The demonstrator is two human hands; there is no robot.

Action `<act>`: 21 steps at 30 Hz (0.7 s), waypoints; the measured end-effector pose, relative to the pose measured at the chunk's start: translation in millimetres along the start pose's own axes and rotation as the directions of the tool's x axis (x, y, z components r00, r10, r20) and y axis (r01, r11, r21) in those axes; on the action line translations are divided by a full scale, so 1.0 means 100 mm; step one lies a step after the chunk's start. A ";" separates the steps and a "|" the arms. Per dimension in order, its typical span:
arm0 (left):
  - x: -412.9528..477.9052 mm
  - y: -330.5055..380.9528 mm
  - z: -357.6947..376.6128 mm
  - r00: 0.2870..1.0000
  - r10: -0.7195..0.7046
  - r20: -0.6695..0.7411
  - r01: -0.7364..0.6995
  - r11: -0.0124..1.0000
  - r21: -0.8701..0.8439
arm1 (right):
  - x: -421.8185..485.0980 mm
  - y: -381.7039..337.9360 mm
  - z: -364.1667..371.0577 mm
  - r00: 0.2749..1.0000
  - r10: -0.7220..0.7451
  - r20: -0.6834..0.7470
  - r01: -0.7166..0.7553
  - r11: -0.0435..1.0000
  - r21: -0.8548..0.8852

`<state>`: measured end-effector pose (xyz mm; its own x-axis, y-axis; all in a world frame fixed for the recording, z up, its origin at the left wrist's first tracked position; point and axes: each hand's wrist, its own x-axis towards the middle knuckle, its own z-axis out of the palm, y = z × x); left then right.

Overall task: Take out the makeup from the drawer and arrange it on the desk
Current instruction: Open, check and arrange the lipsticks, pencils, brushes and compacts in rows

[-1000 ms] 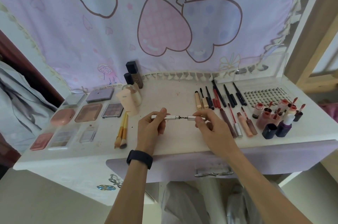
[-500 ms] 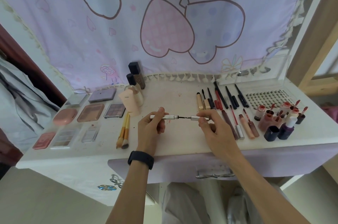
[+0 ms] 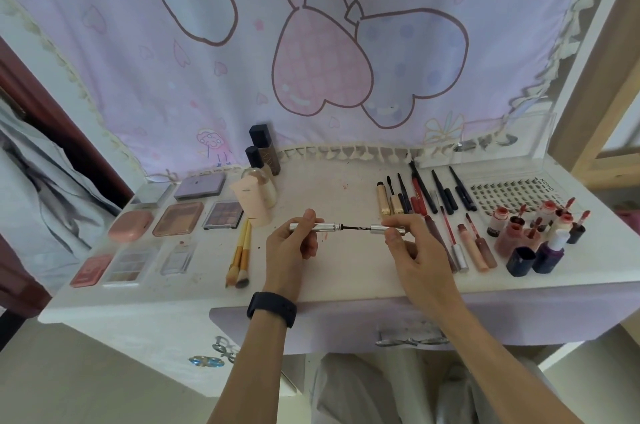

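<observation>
Mascara tube: The silver mascara tube (image 3: pixel 320 227) was held level above the middle of the desk (image 3: pixel 346 274), clear of its surface.
Cap: The silver cap (image 3: pixel 388 229) was in line with the tube, just to its right and apart from the tube mouth.
Wand: The dark wand (image 3: pixel 356 227) spanned the gap between cap and tube (its tip was inside the tube and could not be seen).
Left hand: The left hand (image 3: pixel 291 250) gripped the tube, thumb on top and fingers curled beneath.
Right hand: The right hand (image 3: pixel 415 261) pinched the cap between thumb and fingertips, the other fingers curled below.
Wristband: A black wristband (image 3: pixel 272 309) sat on the left wrist.
Drawer: The drawer front (image 3: pixel 311 319) lay below the desk edge, under both forearms, with a metal handle (image 3: pixel 410 341) toward its right.
Right group: Lip gloss tubes (image 3: pixel 474 250) lay just beside the right hand. A row of pencils (image 3: pixel 422 193) lay behind them. Small upright bottles (image 3: pixel 550 243) stood near the right edge, in front of a lash tray (image 3: pixel 509 195).
Left group: Palettes (image 3: pixel 178 218) lay in rows on the left side. Two yellow-handled brushes (image 3: pixel 240 252) lay side by side between the palettes and the left hand.
Rear: A pink tube (image 3: pixel 251 202) stood upright behind the brushes, with dark bottles (image 3: pixel 263 151) behind it at the curtain (image 3: pixel 311 42).
</observation>
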<state>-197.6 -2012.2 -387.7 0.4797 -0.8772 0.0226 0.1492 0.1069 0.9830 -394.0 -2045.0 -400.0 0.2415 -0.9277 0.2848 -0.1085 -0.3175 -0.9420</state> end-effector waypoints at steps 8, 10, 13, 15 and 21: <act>-0.02 0.09 0.01 0.997 -0.075 -0.023 0.074 0.996 -0.059 | 0.01 -0.05 0.03 0.997 -0.073 -0.017 0.073 0.997 -0.029; -0.03 0.12 0.00 0.993 -0.113 -0.037 0.108 0.987 -0.115 | 0.02 -0.11 0.03 0.992 -0.122 -0.012 0.120 0.988 -0.100; -0.03 0.18 -0.03 0.981 -0.189 -0.045 0.172 0.952 -0.255 | 0.08 -0.23 -0.02 0.974 -0.226 0.008 0.221 0.945 -0.240; -0.03 0.20 -0.07 0.975 -0.219 -0.050 0.187 0.915 -0.357 | 0.12 -0.32 -0.07 0.962 -0.270 0.040 0.268 0.909 -0.318; -0.02 0.20 -0.13 0.966 -0.257 -0.022 0.212 0.841 -0.498 | 0.23 -0.58 -0.31 0.978 -0.193 -0.077 0.161 0.937 -0.310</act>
<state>-184.0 -2002.4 -370.0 0.4440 -0.8648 -0.2345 0.6578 0.1369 0.7407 -412.2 -2054.1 -333.5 0.1832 -0.8612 0.4742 -0.3621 -0.5075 -0.7819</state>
